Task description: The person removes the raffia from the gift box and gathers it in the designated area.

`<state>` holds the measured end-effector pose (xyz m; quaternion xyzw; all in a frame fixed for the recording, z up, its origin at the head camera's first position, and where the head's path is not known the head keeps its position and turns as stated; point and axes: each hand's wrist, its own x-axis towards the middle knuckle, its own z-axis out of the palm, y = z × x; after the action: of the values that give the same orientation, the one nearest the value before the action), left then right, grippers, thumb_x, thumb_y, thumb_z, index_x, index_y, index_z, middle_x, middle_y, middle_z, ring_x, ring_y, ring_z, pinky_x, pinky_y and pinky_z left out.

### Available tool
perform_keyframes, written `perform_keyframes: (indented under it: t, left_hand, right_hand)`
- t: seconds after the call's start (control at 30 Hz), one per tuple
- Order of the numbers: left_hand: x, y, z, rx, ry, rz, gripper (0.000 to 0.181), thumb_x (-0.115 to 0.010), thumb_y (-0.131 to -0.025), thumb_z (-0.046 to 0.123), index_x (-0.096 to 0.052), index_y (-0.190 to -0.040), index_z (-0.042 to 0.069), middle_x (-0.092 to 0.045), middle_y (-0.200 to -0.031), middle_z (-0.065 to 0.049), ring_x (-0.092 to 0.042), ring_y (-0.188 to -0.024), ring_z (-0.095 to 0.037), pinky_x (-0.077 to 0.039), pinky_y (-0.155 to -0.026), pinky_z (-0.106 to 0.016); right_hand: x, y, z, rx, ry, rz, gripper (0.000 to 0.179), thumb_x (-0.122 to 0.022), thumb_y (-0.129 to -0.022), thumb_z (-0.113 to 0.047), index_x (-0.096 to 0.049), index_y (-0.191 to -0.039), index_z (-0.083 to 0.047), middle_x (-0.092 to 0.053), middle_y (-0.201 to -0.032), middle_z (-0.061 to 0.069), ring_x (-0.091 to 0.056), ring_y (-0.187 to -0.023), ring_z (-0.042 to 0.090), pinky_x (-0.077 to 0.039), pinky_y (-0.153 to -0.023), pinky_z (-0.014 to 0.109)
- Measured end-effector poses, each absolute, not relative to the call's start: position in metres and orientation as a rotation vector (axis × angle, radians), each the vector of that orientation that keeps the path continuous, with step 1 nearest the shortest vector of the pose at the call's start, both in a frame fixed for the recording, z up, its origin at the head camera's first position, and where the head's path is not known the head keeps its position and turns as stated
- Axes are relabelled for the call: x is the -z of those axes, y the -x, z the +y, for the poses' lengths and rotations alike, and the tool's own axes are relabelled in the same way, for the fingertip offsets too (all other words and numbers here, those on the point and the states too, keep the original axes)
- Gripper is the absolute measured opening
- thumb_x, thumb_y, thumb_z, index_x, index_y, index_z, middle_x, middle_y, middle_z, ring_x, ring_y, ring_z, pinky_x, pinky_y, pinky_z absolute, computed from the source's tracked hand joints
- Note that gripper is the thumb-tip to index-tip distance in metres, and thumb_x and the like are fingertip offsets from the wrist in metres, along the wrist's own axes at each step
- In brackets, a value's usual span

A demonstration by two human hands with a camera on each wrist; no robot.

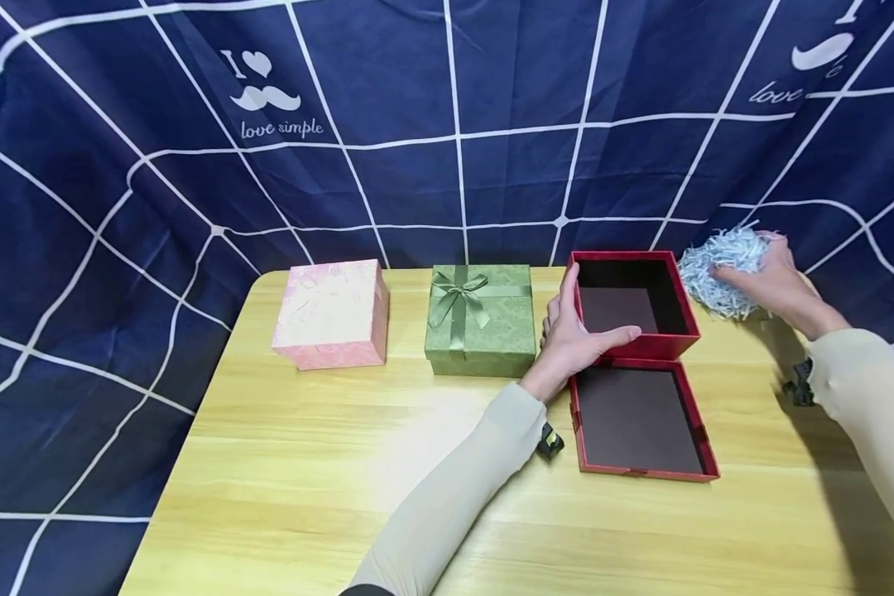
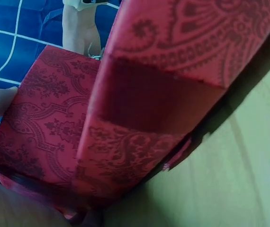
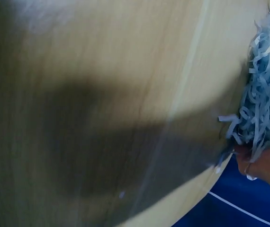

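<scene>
My left hand holds the open red box at its near left corner, with the fingers along the left wall and the thumb across the front rim. The box's dark inside shows a flat base and no contents. In the left wrist view its patterned red wall stands beside the hand. To the right of the box, my right hand grips a bundle of pale blue shredded paper. Loose strips stick out around the fingers in the right wrist view.
A red lid lies inside-up in front of the box. Left of the box stand a green gift box with a ribbon bow and a pink box. Dark blue gridded cloth hangs behind the wooden table.
</scene>
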<state>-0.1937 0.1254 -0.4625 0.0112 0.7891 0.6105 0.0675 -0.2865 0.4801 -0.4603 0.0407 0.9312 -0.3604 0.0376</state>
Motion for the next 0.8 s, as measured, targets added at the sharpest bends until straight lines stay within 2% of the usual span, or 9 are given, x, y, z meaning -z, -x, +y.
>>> perform_keyframes:
  t: [0.17,0.33,0.5,0.67,0.8]
  left_hand:
    - [0.458,0.191,0.125,-1.83,-0.078,2.376,0.124,-0.099,-0.08,0.041,-0.017,-0.173,0.051,-0.033,-0.17,0.008,-0.037,-0.149,-0.018,-0.044,-0.116,-0.046]
    - [0.452,0.19,0.125,-1.795,-0.097,2.414,0.121,-0.097,-0.082,0.039,-0.02,-0.175,0.041,-0.032,-0.172,0.005,-0.035,-0.153,-0.018,-0.038,-0.12,-0.047]
    - [0.445,0.187,0.123,-1.772,-0.115,2.458,0.117,-0.095,-0.083,0.04,-0.021,-0.175,0.038,-0.032,-0.173,0.004,-0.035,-0.154,-0.017,-0.037,-0.121,-0.046]
    - [0.436,0.185,0.119,-1.786,-0.18,2.456,0.116,-0.092,-0.086,0.041,-0.019,-0.176,0.037,-0.027,-0.175,0.004,-0.03,-0.157,-0.017,-0.035,-0.123,-0.051]
    - [0.427,0.182,0.115,-1.801,-0.252,2.459,0.115,-0.09,-0.087,0.041,-0.017,-0.176,0.037,-0.025,-0.176,0.003,-0.027,-0.158,-0.016,-0.033,-0.124,-0.051]
  right_hand:
    - [0.453,0.278,0.478,0.997,-0.15,2.937,0.111,-0.066,-0.103,-0.052,0.003,-0.168,0.007,-0.007,-0.16,0.049,-0.019,-0.142,0.065,-0.02,-0.119,0.073]
    - [0.445,0.269,0.47,1.001,-0.107,2.995,0.113,-0.07,-0.101,-0.048,0.003,-0.17,0.005,-0.007,-0.165,0.047,-0.017,-0.15,0.064,-0.019,-0.122,0.073]
    - [0.434,0.262,0.46,1.044,-0.097,3.051,0.109,-0.072,-0.102,-0.043,-0.001,-0.172,0.002,-0.011,-0.17,0.042,-0.015,-0.156,0.058,-0.015,-0.126,0.067]
    - [0.425,0.257,0.453,1.103,-0.107,3.085,0.104,-0.072,-0.101,-0.04,-0.007,-0.174,-0.003,-0.015,-0.171,0.038,-0.016,-0.158,0.053,-0.013,-0.129,0.06]
    - [0.421,0.249,0.449,1.164,-0.147,3.132,0.098,-0.071,-0.101,-0.037,-0.014,-0.175,-0.006,-0.019,-0.171,0.034,-0.019,-0.158,0.05,-0.014,-0.13,0.05]
